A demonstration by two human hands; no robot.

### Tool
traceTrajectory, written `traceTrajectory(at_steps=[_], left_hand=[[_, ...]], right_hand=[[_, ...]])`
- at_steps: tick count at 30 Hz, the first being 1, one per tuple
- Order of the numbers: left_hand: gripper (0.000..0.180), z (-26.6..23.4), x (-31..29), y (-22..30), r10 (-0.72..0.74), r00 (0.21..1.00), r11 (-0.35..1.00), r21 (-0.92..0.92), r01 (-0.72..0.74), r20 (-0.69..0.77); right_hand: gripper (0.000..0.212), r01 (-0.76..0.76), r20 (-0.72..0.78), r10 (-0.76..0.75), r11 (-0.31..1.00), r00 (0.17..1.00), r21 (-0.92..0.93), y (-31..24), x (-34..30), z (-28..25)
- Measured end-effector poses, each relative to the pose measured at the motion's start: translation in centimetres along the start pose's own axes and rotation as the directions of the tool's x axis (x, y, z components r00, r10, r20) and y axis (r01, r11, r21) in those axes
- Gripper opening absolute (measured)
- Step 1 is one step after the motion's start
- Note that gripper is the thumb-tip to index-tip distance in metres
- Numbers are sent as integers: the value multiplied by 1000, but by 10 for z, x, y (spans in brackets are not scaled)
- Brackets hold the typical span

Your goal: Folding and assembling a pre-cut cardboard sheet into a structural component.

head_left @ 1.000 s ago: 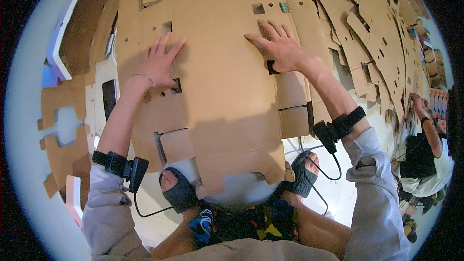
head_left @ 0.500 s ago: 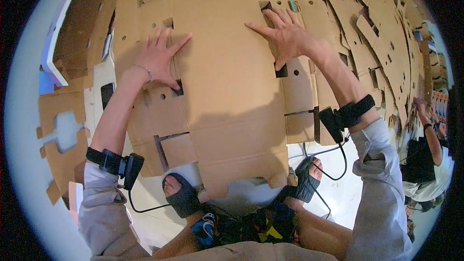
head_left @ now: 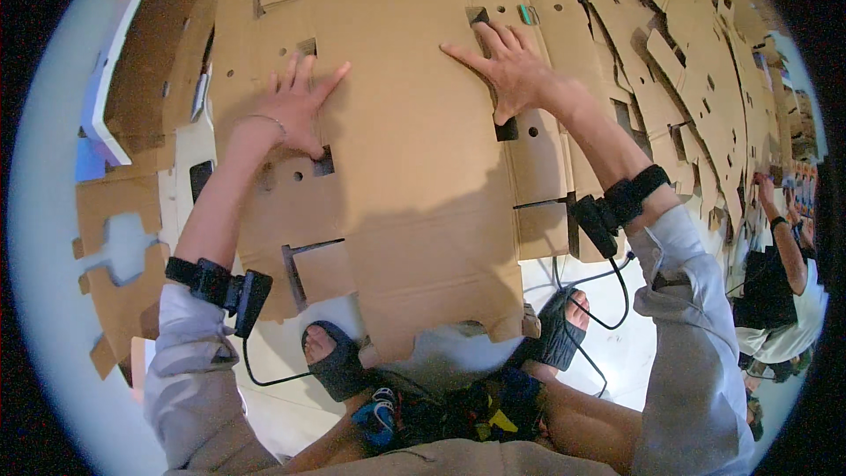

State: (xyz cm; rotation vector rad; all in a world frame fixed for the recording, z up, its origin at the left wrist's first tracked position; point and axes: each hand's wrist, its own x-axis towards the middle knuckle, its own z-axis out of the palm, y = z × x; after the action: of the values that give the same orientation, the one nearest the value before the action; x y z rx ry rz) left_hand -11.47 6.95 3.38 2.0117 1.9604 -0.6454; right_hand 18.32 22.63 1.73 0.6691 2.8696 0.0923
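A large brown die-cut cardboard sheet (head_left: 414, 141) lies spread out below me, with slots, round holes and fold lines along both sides. Flat against its left side rests my left hand (head_left: 295, 110), fingers spread, between two square cut-outs. My right hand (head_left: 511, 66) presses on the right side in the same way, fingers apart, its thumb beside a dark square slot. Neither hand grips anything. Black straps with small devices are round both forearms, the left device (head_left: 238, 295) and the right device (head_left: 608, 216) each trailing a cable.
Many more flat cardboard pieces (head_left: 696, 115) are piled at the right. A cut-out cardboard piece (head_left: 119, 282) leans at the left, near a white-edged panel (head_left: 101, 115). My sandalled feet (head_left: 330, 357) stand at the sheet's near edge. Another person (head_left: 784, 282) works at far right.
Both hands keep their spread pose on the cardboard. The view has shifted slightly, and the hands have barely moved over the sheet.
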Motion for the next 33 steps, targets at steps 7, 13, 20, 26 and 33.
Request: traceTrajectory(at_steps=[7, 13, 20, 26, 33], left_hand=[[132, 0, -6, 5, 39, 999, 998, -49, -41, -35], [135, 2, -18, 14, 27, 999, 998, -61, -30, -47], [125, 8, -33, 16, 23, 993, 999, -23, -26, -113], [53, 14, -58, -105, -128, 991, 265, -964, -3, -39], [63, 213, -130, -206, -843, 537, 432, -638, 638, -34]], right_hand=[[118, 15, -14, -14, 990, 1000, 139, -6, -9, -1], [116, 25, -20, -23, 998, 1000, 64, -14, -14, -7], [118, 43, -13, -42, 994, 999, 101, -17, -25, 3], [117, 2, -3, -2, 995, 1000, 97, -11, -32, 3], [115, 18, -78, -8, 992, 997, 127, -14, -30, 9]])
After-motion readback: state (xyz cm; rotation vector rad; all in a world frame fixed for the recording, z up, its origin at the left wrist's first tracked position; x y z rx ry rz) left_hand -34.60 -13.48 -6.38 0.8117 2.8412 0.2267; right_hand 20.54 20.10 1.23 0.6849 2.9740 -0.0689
